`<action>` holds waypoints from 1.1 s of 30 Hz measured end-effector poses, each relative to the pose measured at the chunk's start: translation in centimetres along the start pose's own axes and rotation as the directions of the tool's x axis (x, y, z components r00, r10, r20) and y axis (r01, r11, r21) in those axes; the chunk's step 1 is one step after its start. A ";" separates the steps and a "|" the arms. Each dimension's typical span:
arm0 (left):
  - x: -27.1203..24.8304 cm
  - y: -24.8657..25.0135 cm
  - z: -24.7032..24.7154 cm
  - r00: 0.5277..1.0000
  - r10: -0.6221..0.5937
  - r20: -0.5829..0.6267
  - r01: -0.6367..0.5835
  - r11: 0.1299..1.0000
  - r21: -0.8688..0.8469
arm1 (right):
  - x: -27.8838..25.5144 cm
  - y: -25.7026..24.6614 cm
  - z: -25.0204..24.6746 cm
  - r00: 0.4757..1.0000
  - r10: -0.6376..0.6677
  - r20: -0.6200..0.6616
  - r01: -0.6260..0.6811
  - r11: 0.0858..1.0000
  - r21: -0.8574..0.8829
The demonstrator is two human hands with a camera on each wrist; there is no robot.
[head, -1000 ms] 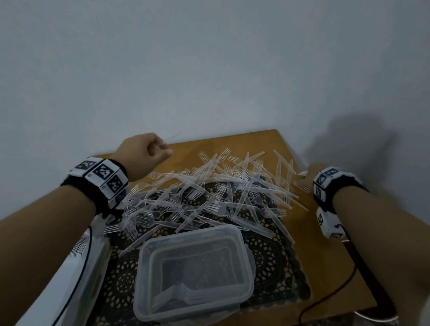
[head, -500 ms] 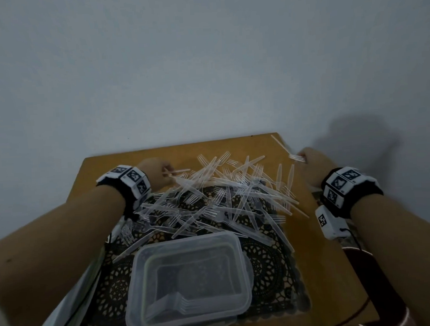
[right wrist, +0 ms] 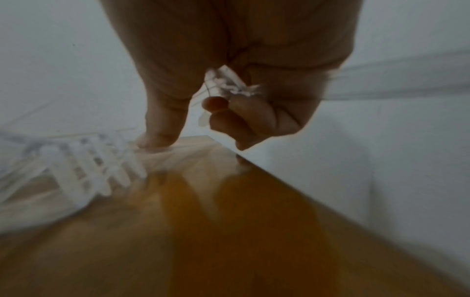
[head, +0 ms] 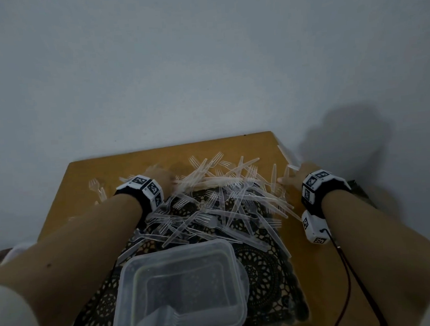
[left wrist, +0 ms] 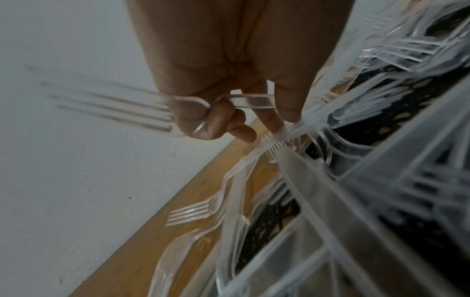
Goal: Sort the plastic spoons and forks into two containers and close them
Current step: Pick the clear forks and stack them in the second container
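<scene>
- At 6 o'clock, the container is sitting with a few forks stacked inside.
- Pile of forks is lying at 12, tangled; I'm judging a lift could drag neighbours off the table.
- My left hand is gripping one fork at 11.
- My right hand at 1 is clutching clear cutlery, thumb reaching down.

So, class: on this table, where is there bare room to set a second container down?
Bare table lies right of the lace mat, crossed by a red cable; a narrower strip runs along the wall. The middle is crowded with the fork pile; the container fills the near mat.
</scene>
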State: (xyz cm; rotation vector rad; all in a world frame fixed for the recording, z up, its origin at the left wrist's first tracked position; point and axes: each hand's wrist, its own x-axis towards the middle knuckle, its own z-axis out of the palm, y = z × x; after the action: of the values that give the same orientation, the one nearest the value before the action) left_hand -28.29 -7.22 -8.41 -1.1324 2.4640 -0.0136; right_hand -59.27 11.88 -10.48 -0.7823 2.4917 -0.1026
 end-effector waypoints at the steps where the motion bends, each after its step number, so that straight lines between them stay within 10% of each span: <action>1: -0.1 -0.1 0.0 1.000 0.002 -0.007 -0.003 0.999 -0.042 | -0.1 -0.2 0.1 1.000 0.004 0.015 -0.004 1.000 0.012; 9: -0.9 -0.4 0.2 1.000 -0.008 0.004 0.008 0.994 -0.113 | -0.5 0.5 0.5 0.993 0.021 -0.113 -0.006 0.991 0.134; 15: -2.6 -0.8 -0.1 0.986 0.022 -0.166 -0.064 0.966 -0.251 | -2.5 1.1 1.5 0.999 -0.026 0.031 0.036 0.919 -0.393; 20: -4.4 -1.3 -2.0 0.958 0.025 -0.287 -0.164 0.866 -0.472 | -3.5 2.2 1.7 0.995 -0.101 0.008 0.095 0.897 -0.431; 24: -6.0 -0.8 -3.7 0.929 0.027 -0.368 -0.245 0.790 -0.562 | -4.0 2.2 1.6 0.995 0.015 -0.100 -0.021 0.998 -0.057; 27: -7.4 -0.2 -5.1 0.908 0.011 -0.419 -0.300 0.715 -0.632 | -4.4 0.9 1.2 0.955 0.086 -0.283 0.073 0.859 0.506; 33: -11.1 1.2 -7.8 0.853 -0.016 -0.521 -0.440 0.514 -0.736 | -8.1 -1.5 0.1 0.879 -0.151 -0.453 0.426 0.678 0.599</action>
State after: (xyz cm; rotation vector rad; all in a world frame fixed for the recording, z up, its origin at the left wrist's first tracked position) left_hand -25.74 0.32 2.67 -1.2174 3.1352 1.2881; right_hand -52.84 15.11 -6.53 -0.8677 2.3219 -1.3358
